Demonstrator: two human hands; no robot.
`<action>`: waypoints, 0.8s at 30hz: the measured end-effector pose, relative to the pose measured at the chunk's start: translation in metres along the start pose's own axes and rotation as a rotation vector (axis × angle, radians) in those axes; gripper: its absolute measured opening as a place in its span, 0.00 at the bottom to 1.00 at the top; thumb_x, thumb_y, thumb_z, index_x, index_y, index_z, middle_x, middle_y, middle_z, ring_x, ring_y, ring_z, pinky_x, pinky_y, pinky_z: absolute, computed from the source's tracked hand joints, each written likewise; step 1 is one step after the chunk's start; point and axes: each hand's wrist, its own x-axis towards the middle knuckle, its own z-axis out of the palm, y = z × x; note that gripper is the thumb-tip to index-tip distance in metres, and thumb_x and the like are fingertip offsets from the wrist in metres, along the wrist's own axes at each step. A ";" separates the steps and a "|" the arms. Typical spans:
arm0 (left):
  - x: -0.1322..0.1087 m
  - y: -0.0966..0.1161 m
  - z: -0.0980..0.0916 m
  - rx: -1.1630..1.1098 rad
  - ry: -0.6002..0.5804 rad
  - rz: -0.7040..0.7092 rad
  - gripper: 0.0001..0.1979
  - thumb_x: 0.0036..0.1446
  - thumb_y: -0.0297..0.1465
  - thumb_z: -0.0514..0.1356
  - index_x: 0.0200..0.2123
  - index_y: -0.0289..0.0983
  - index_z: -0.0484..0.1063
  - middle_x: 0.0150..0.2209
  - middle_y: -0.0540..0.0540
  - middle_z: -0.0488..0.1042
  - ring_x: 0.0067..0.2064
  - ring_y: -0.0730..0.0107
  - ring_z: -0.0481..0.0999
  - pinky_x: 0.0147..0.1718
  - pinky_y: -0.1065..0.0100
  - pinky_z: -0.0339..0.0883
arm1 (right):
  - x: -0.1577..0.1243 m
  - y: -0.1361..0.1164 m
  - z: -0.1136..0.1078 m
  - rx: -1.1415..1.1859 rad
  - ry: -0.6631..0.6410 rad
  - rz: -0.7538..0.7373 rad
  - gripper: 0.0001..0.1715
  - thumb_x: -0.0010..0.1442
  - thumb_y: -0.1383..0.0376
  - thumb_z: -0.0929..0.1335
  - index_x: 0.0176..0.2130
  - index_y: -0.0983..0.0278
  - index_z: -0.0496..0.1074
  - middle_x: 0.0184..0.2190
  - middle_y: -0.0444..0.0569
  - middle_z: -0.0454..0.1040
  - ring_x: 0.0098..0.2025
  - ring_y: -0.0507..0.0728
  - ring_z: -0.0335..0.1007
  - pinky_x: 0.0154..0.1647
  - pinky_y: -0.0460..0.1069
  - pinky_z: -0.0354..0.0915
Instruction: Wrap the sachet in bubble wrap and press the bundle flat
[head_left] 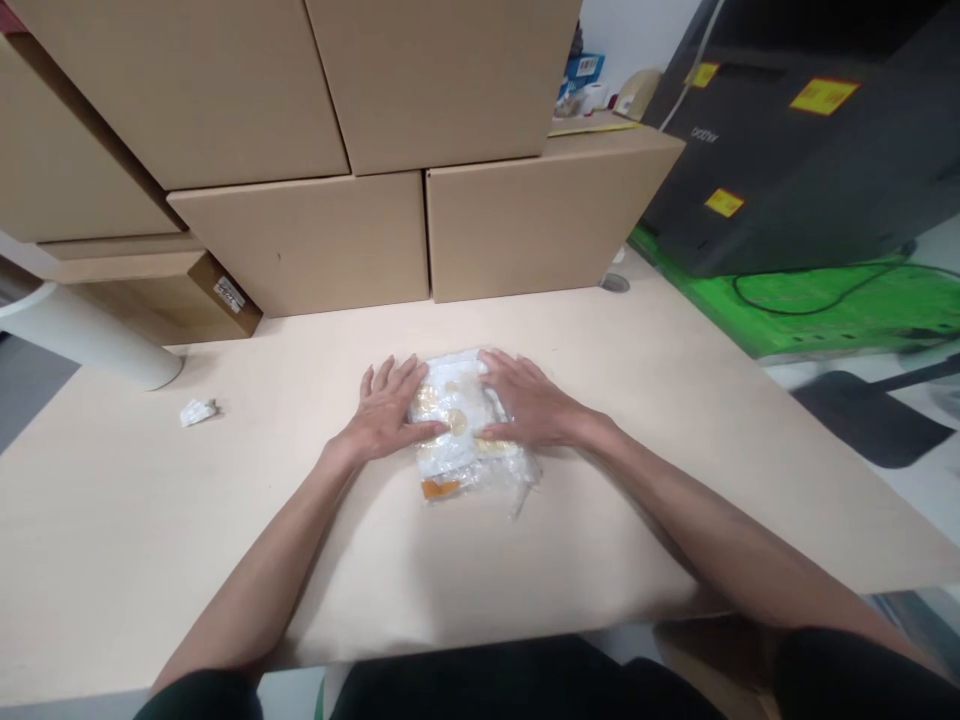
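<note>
A white package in clear, crinkled plastic [455, 400] lies on the pale tabletop [465, 570], with an orange patch at its lower left corner and loose wrap at the lower right. Against its left side rests my left hand [382, 415], fingers spread on the table and thumb on the package. My right hand [527, 400] lies over the package's right edge, its fingers apart and its thumb pointing inward. Neither hand is closed around anything.
Stacked cardboard boxes [300, 245] line the table's back. At the left are a white roll [97, 340] and a crumpled white scrap [199, 411]. A dark machine [787, 170] stands on a green surface [832, 310] at the right, beyond the table.
</note>
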 end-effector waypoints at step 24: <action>-0.003 -0.008 0.010 -0.053 -0.033 -0.064 0.59 0.50 0.60 0.60 0.73 0.39 0.36 0.74 0.33 0.31 0.73 0.39 0.32 0.66 0.36 0.26 | 0.014 0.011 0.007 0.221 0.035 0.029 0.75 0.39 0.36 0.75 0.72 0.66 0.46 0.74 0.64 0.39 0.74 0.72 0.30 0.71 0.68 0.39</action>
